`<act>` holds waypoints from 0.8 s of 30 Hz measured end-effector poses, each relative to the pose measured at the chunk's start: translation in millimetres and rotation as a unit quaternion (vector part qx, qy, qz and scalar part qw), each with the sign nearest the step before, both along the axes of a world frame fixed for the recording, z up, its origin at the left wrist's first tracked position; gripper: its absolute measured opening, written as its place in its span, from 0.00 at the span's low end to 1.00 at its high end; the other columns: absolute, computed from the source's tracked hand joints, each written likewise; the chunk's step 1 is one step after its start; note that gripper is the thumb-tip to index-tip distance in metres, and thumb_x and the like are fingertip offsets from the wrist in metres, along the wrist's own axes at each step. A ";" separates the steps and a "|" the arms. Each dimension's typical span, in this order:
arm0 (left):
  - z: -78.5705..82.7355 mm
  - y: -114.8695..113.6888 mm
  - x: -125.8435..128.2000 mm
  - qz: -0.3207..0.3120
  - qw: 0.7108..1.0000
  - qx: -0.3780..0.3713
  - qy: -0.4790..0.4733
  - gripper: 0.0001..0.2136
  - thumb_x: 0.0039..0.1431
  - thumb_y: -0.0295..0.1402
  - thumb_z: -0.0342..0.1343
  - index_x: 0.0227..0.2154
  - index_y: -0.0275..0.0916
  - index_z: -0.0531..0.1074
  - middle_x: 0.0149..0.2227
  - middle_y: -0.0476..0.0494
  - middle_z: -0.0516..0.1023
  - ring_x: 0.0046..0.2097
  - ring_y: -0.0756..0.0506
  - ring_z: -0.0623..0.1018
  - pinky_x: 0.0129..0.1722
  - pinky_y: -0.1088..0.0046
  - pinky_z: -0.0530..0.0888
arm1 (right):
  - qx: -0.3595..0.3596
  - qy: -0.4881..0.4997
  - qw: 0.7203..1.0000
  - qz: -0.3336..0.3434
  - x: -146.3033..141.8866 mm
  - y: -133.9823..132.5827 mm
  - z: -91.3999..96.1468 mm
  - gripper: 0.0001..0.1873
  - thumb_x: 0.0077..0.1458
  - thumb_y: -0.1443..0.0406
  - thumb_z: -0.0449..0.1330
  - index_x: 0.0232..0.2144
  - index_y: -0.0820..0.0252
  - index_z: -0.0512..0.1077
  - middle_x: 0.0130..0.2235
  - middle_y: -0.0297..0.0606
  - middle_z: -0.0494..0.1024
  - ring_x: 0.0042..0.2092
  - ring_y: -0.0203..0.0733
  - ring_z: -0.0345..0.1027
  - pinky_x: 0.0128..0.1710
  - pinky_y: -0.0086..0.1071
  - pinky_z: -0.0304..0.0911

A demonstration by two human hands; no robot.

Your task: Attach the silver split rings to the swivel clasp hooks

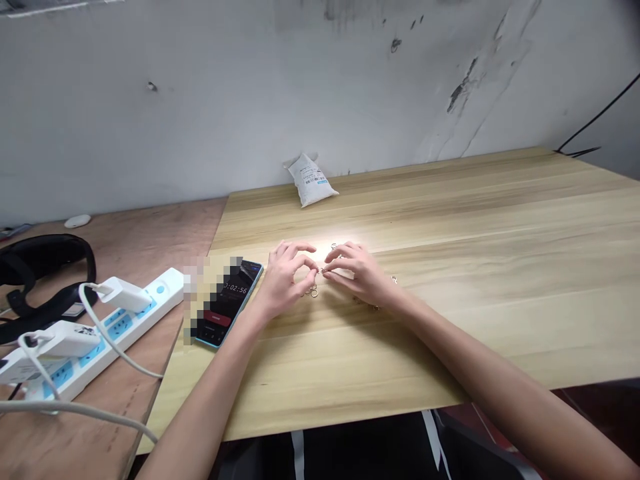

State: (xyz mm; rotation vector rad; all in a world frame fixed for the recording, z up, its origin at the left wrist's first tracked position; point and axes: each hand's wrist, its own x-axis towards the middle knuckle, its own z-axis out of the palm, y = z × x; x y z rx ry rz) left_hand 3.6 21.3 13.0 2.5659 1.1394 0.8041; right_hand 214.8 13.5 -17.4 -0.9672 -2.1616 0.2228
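The left hand [285, 277] and right hand [359, 275] met over the tabletop [450, 220], both pinching a small ring [323, 270], seemingly linking it; the next move called for fine alignment.

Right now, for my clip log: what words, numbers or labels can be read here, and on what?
"02:56", white timer digits on the black phone with blue edge; its start is blurred out.
White plastic pouch by the wall: barcode label, print too small to read.
White power strip with blue sockets: no readable marking.
Small metal rings: no text visible.
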 end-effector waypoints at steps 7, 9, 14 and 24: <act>-3.1 0.1 1.6 0.007 0.996 0.035 0.078 0.03 0.63 0.30 0.52 0.34 0.42 0.70 0.51 0.46 0.75 0.56 0.43 0.71 0.66 0.50 0.52 | 0.159 -0.047 0.985 -0.045 -8.2 -7.4 8.2 0.06 0.63 0.65 0.58 0.35 0.54 0.77 0.31 0.33 0.79 0.36 0.39 0.65 0.45 0.36 0.57; -5.4 0.8 1.0 0.005 0.995 0.040 0.093 0.04 0.64 0.30 0.52 0.34 0.42 0.70 0.50 0.46 0.75 0.56 0.43 0.71 0.66 0.49 0.52 | 0.179 -0.058 0.982 -0.034 -13.8 -11.1 9.3 0.07 0.63 0.66 0.58 0.35 0.54 0.76 0.30 0.32 0.79 0.36 0.39 0.65 0.47 0.36 0.57; -4.1 4.3 -7.0 0.033 0.995 0.056 0.071 0.04 0.61 0.31 0.54 0.32 0.43 0.72 0.50 0.46 0.74 0.56 0.42 0.71 0.66 0.49 0.52 | 0.127 -0.056 0.990 -0.011 -6.2 -7.2 8.5 0.08 0.63 0.64 0.57 0.36 0.55 0.77 0.32 0.34 0.79 0.38 0.40 0.65 0.45 0.37 0.57; 0.9 9.4 -19.3 -0.016 0.990 0.031 0.139 0.03 0.52 0.30 0.56 0.24 0.42 0.71 0.46 0.45 0.75 0.53 0.40 0.71 0.67 0.44 0.48 | -0.072 -0.120 0.990 0.019 34.0 2.3 21.7 0.09 0.57 0.58 0.62 0.29 0.54 0.78 0.38 0.39 0.78 0.43 0.46 0.67 0.44 0.42 0.58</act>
